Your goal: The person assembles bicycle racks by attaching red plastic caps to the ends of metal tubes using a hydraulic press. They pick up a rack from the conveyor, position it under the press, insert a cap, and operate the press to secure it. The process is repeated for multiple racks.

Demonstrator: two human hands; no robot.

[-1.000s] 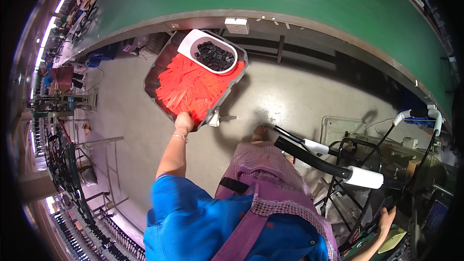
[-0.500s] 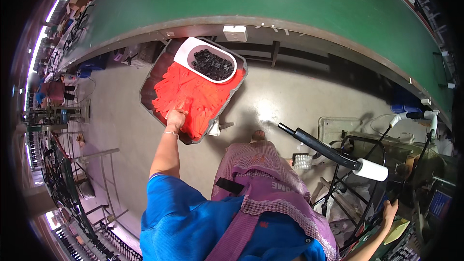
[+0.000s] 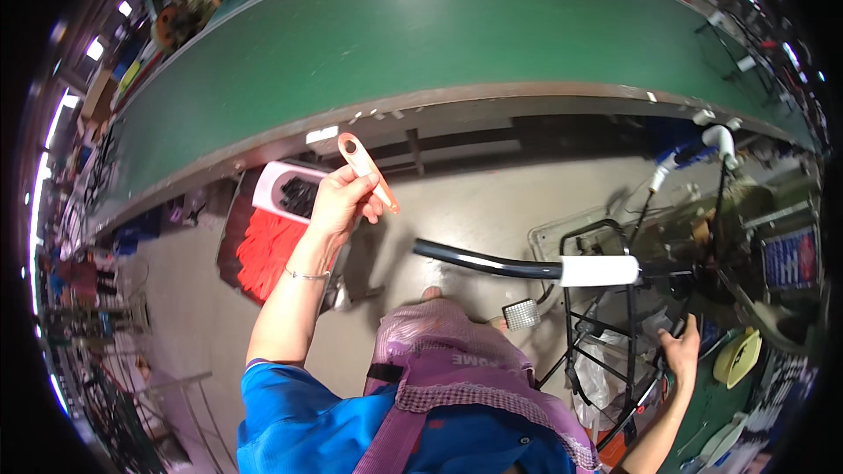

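Observation:
My left hand pinches a flat orange plastic strip with a rounded, wider upper end, raised near the bench edge. A dark round spot shows in that wider end. Behind the hand, a dark bin holds a heap of similar red-orange strips. A white oval-mouthed container of small black parts rests on the heap. At the lower right, my right hand is closed about a black metal tube frame, its fingers partly hidden.
A long green-topped bench curves across the far side. A black bar with a white sleeve juts in from the right. Below it is a pedal-like block. A yellow basin sits at the far right.
My left hand has come up out of the bin with an orange strip in it. The view has shifted, and my right hand stays by the black frame.

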